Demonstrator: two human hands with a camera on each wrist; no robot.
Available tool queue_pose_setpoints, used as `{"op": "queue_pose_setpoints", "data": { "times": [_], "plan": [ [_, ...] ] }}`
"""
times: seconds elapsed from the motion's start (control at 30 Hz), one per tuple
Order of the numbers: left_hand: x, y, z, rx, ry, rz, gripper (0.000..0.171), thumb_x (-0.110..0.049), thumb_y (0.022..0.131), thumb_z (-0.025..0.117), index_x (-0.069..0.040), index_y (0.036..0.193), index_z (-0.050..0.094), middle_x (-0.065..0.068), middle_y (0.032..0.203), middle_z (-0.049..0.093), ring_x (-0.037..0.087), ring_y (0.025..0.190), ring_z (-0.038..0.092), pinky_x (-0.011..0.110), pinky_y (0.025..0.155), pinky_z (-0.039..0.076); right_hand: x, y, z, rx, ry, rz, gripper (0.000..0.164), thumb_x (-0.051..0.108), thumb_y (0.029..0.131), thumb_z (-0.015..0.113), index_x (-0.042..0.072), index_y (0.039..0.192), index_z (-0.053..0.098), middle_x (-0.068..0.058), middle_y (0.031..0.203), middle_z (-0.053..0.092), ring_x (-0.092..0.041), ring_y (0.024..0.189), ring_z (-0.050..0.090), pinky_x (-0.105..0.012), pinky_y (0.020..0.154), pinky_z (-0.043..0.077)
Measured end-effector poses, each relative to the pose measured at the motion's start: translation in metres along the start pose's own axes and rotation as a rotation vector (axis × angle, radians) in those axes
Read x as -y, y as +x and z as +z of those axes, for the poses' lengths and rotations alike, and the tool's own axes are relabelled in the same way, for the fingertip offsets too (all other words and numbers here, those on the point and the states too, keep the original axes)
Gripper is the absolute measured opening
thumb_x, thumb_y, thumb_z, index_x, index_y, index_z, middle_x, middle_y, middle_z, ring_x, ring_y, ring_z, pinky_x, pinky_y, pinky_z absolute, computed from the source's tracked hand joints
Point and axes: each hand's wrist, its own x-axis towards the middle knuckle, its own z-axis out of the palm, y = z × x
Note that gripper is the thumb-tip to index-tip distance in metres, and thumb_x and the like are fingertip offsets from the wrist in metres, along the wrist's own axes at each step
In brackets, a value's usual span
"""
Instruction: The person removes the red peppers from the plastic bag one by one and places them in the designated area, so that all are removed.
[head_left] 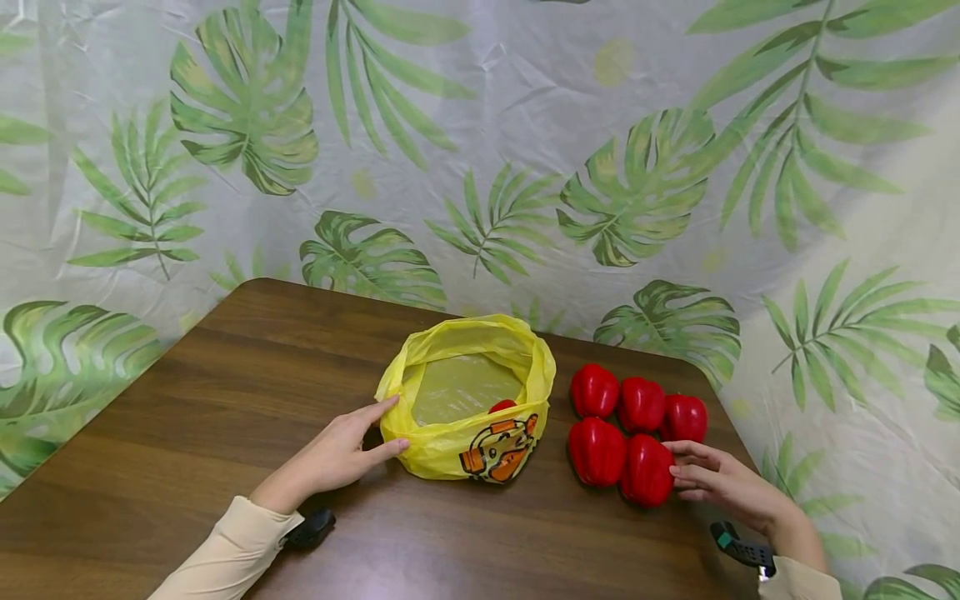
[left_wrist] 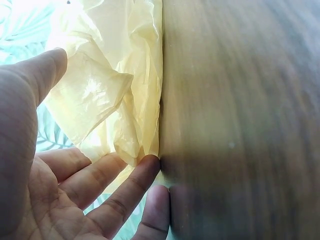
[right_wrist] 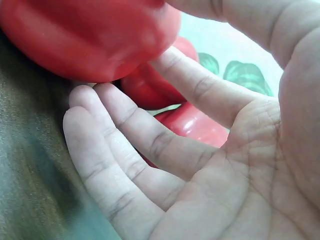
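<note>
A yellow plastic bag (head_left: 450, 446) with an orange cartoon print stands on the table, its mouth wide. Inside it, part of a red object (head_left: 502, 406) shows. My left hand (head_left: 330, 458) touches the bag's left side with thumb and fingers spread apart; the left wrist view has the thin, creased plastic (left_wrist: 100, 90) between them. To the right of the bag lie several red bell peppers (head_left: 595, 392). My right hand (head_left: 731, 483) is at the nearest right pepper (head_left: 647, 471), fingertips touching its right side. In the right wrist view the fingers extend beside and below that pepper (right_wrist: 95, 40).
The brown wooden table (head_left: 247, 392) has its right edge close beyond the peppers. A leaf-patterned cloth (head_left: 510, 125) hangs behind the table. Each wrist wears a dark strap, such as the right wrist strap (head_left: 742, 550).
</note>
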Motion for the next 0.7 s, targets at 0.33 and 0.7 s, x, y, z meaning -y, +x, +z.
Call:
{"op": "queue_pose_setpoints", "data": {
  "times": [0.33, 0.7],
  "plan": [
    [-0.001, 0.0, -0.001, 0.001, 0.002, -0.001, 0.079, -0.051, 0.106, 0.065, -0.002, 0.163, 0.043, 0.02, 0.161, 0.054, 0.041, 0.146, 0.055, 0.059, 0.117, 0.045, 0.028, 0.002, -0.009, -0.069, -0.153, 0.036, 0.037, 0.018, 0.115, 0.048, 0.019, 0.152, 0.055, 0.011, 0.133, 0.066, -0.008, 0.118, 0.069, -0.032, 0.097, 0.059],
    [-0.001, 0.0, 0.0, 0.003, 0.005, -0.016, 0.08, -0.052, 0.105, 0.066, -0.003, 0.164, 0.043, 0.019, 0.162, 0.053, 0.041, 0.147, 0.054, 0.059, 0.118, 0.045, 0.123, 0.024, -0.005, -0.295, -0.492, -0.088, 0.039, 0.023, 0.112, 0.059, 0.002, 0.144, 0.056, -0.002, 0.13, 0.071, 0.001, 0.106, 0.07, -0.031, 0.085, 0.061]
  ]
}}
